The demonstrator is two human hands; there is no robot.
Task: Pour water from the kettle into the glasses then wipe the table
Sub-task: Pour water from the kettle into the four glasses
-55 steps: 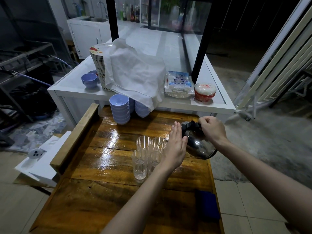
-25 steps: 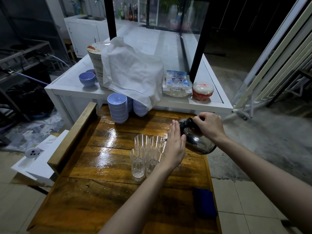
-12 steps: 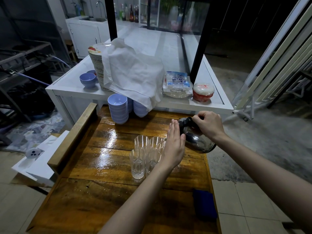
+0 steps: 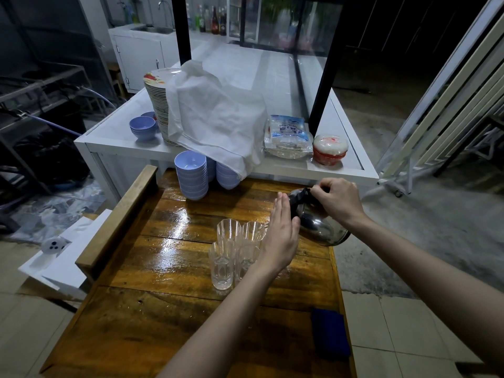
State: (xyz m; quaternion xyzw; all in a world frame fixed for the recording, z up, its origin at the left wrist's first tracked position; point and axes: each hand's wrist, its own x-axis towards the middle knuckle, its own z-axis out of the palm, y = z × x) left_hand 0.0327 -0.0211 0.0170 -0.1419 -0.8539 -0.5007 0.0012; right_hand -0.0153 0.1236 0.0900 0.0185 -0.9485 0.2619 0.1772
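The right hand (image 4: 338, 201) has a closed grip on the kettle (image 4: 317, 223), tilted at the worktop (image 4: 152, 317) right edge, the flat left hand (image 4: 281, 236) shielding the glasses (image 4: 234, 249) mid-board, open wood nearer, blue cloth (image 4: 330, 332) beside the edge.

my left hand (image 4: 281, 238) stands flat in front of the kettle (image 4: 319, 222), so its spout and the stream are hidden from me, along with part of the right-hand glasses (image 4: 234, 241); i cannot tell how full any glass is. my right hand (image 4: 338, 199) covers the kettle's handle. the white cloth (image 4: 215, 115) hides most of the plate stack (image 4: 156, 105), and the bottles (image 4: 210, 19) at the back are too small to read.
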